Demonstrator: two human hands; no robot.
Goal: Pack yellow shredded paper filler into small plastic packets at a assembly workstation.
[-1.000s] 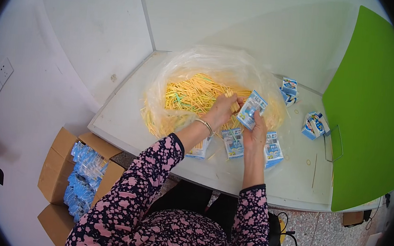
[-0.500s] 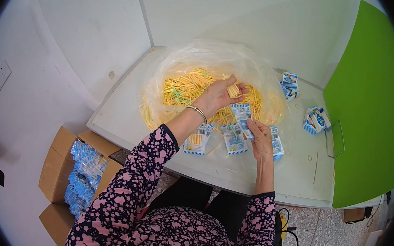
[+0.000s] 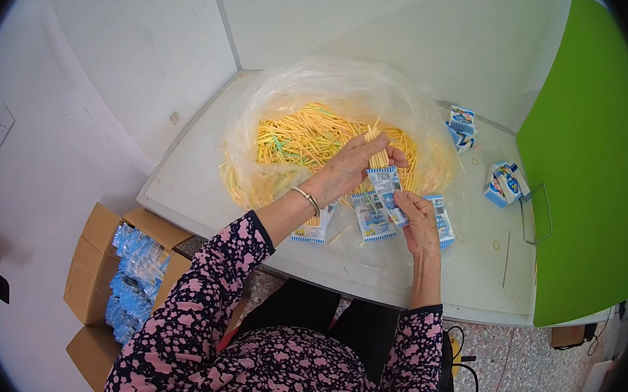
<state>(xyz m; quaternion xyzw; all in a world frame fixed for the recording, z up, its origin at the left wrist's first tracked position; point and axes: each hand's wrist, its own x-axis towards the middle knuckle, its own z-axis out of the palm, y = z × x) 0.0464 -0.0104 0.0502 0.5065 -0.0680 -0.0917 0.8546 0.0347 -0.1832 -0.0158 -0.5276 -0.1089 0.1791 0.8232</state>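
Observation:
My left hand (image 3: 349, 165) is closed around a small bundle of thin yellow sticks (image 3: 378, 154). The bundle's lower ends meet the top of a blue-and-white plastic packet (image 3: 385, 184); whether they are inside it I cannot tell. Gripping that packet by its lower right edge is my right hand (image 3: 420, 222). Behind both hands, a large clear plastic bag (image 3: 347, 72) lies spread wide, holding a heap of loose yellow sticks (image 3: 308, 132) with some green ones. More packets lie in front, among them one below my hands (image 3: 373, 222) and one partly behind my right wrist (image 3: 442, 224).
Small blue-and-white packs (image 3: 460, 125) stand at the back right, and another (image 3: 504, 184) sits by a wire stand (image 3: 540, 216). A green panel (image 3: 593, 168) borders the table on the right. An open cardboard box (image 3: 91, 266) with many packets stands at lower left.
My left hand has come down and nearer, bringing the yellow sticks to the packet's top. My right hand keeps hold of the packet in nearly the same place.

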